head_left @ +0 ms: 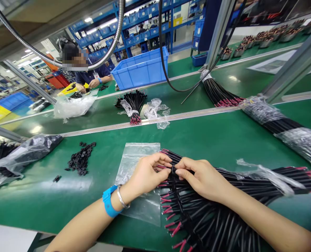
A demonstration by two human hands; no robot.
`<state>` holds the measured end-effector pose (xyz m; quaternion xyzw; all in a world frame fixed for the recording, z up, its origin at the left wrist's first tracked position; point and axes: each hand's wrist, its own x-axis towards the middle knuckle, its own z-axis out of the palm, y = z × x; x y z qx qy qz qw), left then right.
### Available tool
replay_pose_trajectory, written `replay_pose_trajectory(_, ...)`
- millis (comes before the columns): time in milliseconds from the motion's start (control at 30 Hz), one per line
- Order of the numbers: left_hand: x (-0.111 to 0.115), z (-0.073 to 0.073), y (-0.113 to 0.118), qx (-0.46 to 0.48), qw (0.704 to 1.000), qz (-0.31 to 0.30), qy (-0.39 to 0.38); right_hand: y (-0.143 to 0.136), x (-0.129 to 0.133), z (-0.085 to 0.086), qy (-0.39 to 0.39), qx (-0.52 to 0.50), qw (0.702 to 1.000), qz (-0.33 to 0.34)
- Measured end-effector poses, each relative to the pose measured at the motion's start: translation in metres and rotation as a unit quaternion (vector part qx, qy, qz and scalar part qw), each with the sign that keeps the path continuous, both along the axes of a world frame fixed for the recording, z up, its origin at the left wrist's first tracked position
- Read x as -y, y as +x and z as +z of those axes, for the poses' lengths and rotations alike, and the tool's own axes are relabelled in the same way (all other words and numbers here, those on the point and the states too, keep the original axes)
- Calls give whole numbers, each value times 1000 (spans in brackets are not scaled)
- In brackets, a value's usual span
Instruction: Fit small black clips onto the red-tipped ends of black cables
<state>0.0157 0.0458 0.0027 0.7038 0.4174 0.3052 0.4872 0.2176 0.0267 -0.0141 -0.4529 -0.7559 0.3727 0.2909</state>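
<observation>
A fan of black cables [223, 220] with red-wired ends lies on the green bench at the right. Small black plastic pieces [180, 201] form a row across the cables near these ends. My left hand [147, 175], wearing a blue wristband and a metal bangle, is closed at a cable's red end. Facing it, my right hand [202, 176] pinches the same cable just behind a small black piece [173, 170] between the hands. My fingers partly hide that piece. A clear plastic bag [142, 210] lies flat under my left hand.
Loose black plastic pieces [80, 159] are heaped at the left, beside a filled plastic bag [32, 150]. Wrapped cable bundles [287, 122] lie at the right. Behind the metal rail [105, 126] are a tied cable bundle [133, 105], a blue bin [141, 68] and a co-worker [92, 75].
</observation>
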Motion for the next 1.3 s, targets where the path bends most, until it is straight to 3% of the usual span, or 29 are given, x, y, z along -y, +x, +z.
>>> replay_pose_trajectory(167, 5, -7, 6, -7, 999, 17, 36, 0, 1, 1, 13, 6, 1000, 1)
replay_pose_trajectory(300, 13, 1, -2, -70, 992, -3, 104, 1, 0, 7, 14, 20, 1000, 15)
replay_pose_trajectory(400, 22, 7, -9, -106, 982, -43, 151, 2, -3, 7, 57, 26, 998, -9)
replay_pose_trajectory(467, 26, 8, -12, -95, 981, -68, 156, 2, -6, 4, 77, 74, 994, -33)
replay_pose_trajectory(600, 30, 3, -16, -78, 976, -81, 188, -1, -9, 0, 32, 204, 978, -27)
replay_pose_trajectory(800, 26, 2, -18, -125, 973, -93, 169, -10, -14, 7, 40, 312, 949, -33)
replay_pose_trajectory(1033, 14, 18, -2, -212, 966, -113, 98, -19, -21, 11, 58, 447, 879, -156)
replay_pose_trajectory(1133, 5, 21, 10, -263, 952, -118, 104, -16, -30, 11, 54, 482, 854, -189)
replay_pose_trajectory(1233, -25, 22, 22, -343, 916, -113, 177, -11, -38, 11, 63, 494, 847, -185)
replay_pose_trajectory(1300, -59, 19, 28, -367, 908, -46, 196, -9, -40, 9, 83, 496, 845, -179)
